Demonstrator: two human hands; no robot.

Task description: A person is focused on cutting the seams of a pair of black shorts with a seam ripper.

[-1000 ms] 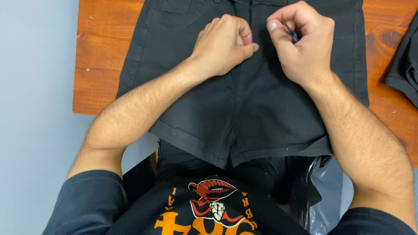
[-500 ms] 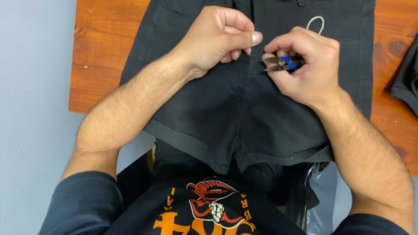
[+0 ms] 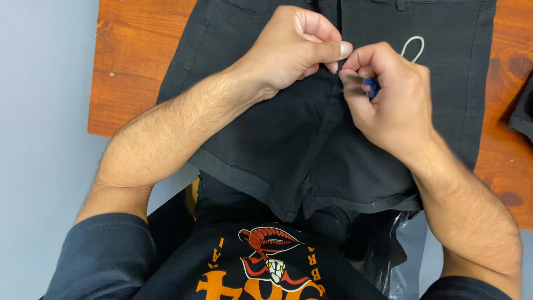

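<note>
A pair of black denim shorts [image 3: 266,139] lies flat on a reddish wooden table [image 3: 127,72], its leg hems hanging over the near edge. My left hand [image 3: 294,47] pinches the fabric at the middle seam with thumb and fingers. Touching it from the right, my right hand [image 3: 388,94] is closed around a small tool with a blue handle [image 3: 371,86] and a blurred metal tip, pressed to the same seam. A white cord loop [image 3: 412,47] pokes out behind my right hand.
Another dark garment [image 3: 523,114] lies at the table's right edge. A black plastic bag [image 3: 388,244] sits by my lap below the table's near edge. Grey floor lies to the left.
Both hands have come together at the shorts' middle seam. The right hand has turned the blue-handled tool down toward the fabric, and the left thumb has moved to the pinch.
</note>
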